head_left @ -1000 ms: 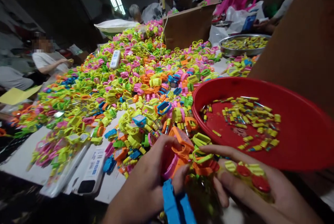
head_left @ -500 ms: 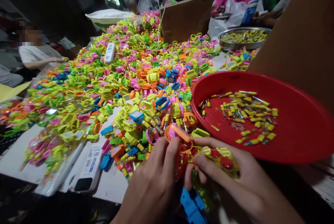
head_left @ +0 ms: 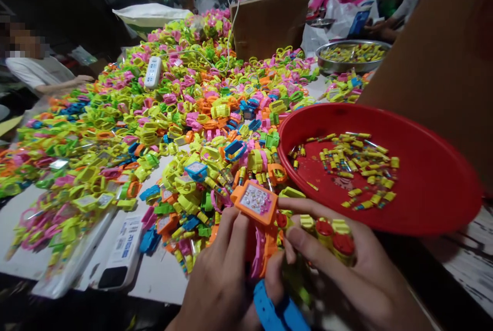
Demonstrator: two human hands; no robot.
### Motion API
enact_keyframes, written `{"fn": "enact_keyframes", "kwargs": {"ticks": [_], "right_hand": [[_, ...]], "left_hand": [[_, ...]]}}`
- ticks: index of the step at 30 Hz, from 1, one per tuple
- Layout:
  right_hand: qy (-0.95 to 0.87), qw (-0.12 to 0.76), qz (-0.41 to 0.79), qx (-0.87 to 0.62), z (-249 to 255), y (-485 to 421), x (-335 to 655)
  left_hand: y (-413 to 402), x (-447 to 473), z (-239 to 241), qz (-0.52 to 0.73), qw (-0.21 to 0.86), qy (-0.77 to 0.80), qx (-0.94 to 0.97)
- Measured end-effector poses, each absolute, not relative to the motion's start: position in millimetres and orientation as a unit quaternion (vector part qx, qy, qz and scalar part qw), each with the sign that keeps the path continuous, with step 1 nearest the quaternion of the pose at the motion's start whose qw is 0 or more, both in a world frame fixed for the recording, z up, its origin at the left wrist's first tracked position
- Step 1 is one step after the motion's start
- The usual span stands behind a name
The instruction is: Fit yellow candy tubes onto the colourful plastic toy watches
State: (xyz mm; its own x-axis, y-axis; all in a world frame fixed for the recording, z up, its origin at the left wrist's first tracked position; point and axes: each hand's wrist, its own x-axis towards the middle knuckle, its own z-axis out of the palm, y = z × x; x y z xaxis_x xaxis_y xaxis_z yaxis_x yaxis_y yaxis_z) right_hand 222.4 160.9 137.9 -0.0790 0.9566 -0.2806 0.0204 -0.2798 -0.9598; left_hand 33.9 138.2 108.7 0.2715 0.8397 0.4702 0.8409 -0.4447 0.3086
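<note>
My left hand [head_left: 223, 274] is closed around a bundle of plastic toy watches, pink, orange and blue. An orange toy watch [head_left: 254, 201] with a patterned face stands up at the top of the bundle. A blue strap [head_left: 275, 313] hangs below my fingers. My right hand [head_left: 346, 274] touches the bundle with its thumb and cups several small yellow pieces with red caps [head_left: 334, 236] in its palm. Both hands are at the table's near edge, just in front of the red bowl [head_left: 435, 187].
A huge heap of coloured toy watches [head_left: 162, 115] covers the white table [head_left: 162, 274]. The red bowl holds small yellow pieces; a metal pan [head_left: 352, 56] holds more. Two flat white packs [head_left: 119, 254] lie near left. A power strip [head_left: 153, 72], brown cardboard [head_left: 265, 25] and seated people are nearby.
The orange watch has turned so its face points toward me and stands higher in my left hand. Both hands have shifted slightly, and the view has dropped.
</note>
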Motion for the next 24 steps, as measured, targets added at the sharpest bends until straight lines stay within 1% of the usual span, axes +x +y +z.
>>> {"fn": "enact_keyframes", "kwargs": {"ticks": [2, 5, 8, 14, 18, 24], "right_hand": [[-0.514, 0.399, 0.504, -0.568, 129, 161, 224], [-0.639, 0.39, 0.391, -0.535, 117, 163, 227], [-0.688, 0.397, 0.328, -0.511, 114, 165, 227], [-0.683, 0.385, 0.344, -0.517, 128, 170, 226], [-0.703, 0.387, 0.315, -0.507, 126, 165, 229], [-0.709, 0.346, 0.302, -0.535, 120, 160, 231]], "left_hand": [[135, 31, 106, -0.31, -0.049, -0.545, -0.778], [130, 26, 104, -0.323, -0.133, -0.555, -0.755], [126, 23, 105, -0.346, -0.138, -0.552, -0.746], [125, 18, 110, -0.329, -0.134, -0.515, -0.78], [121, 16, 108, -0.302, -0.125, -0.532, -0.781], [119, 20, 108, -0.33, -0.125, -0.554, -0.754]]}}
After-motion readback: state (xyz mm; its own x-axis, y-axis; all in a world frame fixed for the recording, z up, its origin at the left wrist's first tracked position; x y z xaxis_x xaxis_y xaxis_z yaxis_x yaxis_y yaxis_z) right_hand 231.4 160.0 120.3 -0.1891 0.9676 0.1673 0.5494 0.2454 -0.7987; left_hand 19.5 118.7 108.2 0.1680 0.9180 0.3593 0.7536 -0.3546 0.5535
